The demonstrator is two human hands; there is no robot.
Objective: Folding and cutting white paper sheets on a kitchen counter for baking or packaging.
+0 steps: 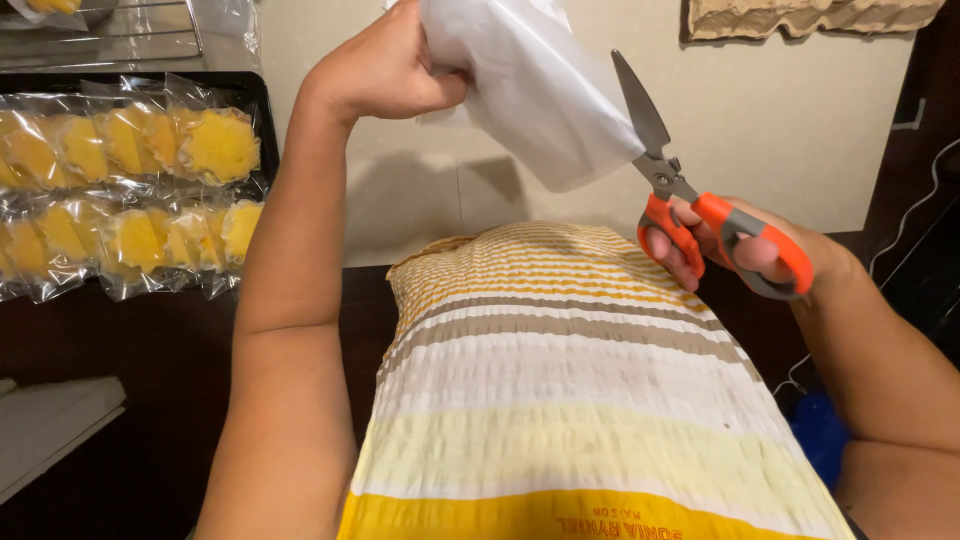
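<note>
Two hands up, bag and scissors.
My left hand (385,70) pinches the white plastic bag (530,85); right hand (745,250) holds orange scissors (690,195), blades closed beside it.

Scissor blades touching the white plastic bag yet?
Cannot tell. In the head view the scissors blade overlaps the edge of the white plastic bag held by the left hand, but no contact or gap shows plainly.

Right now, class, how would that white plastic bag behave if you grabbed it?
The white plastic bag is probably floppy: it bunches inside the left hand. It looks light, hanging from a single grip. Its thin film would likely cut easily against the scissors in the right hand.
</note>
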